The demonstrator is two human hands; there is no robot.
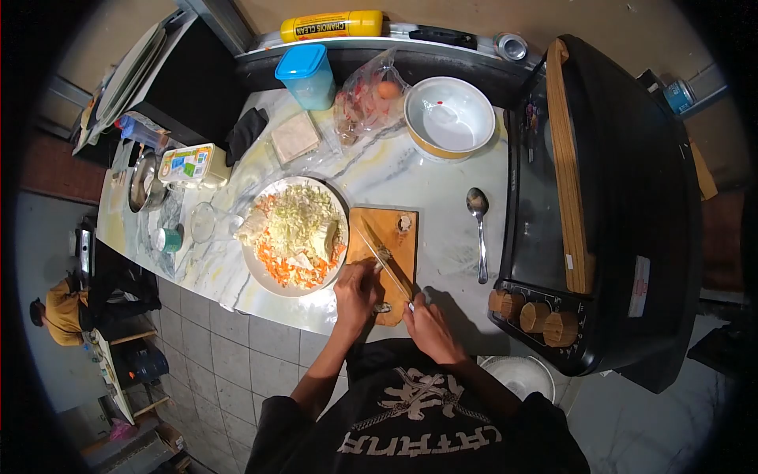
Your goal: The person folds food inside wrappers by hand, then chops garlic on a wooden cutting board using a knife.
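Observation:
My right hand (431,322) is wrapped round the handle of a kitchen knife (390,268), whose blade slants across the wooden cutting board (407,225). Close to the blade's left side, my left hand (358,292) rests over the board's edge with its fingers curled; what they hold is hidden. A few small greenish bits lie by the blade, and a small pale green piece (383,308) sits near the board's front end. To the left, a large white plate (260,280) bears shredded cabbage (296,209) and chopped carrot (276,254).
A spoon (478,229) lies right of the board, beside a black oven (624,205). Behind stand a white bowl (450,118), a plastic bag with an egg (371,99) and a blue-lidded container (306,75). A white tub (193,166) is at left. Another person (67,312) is farther left.

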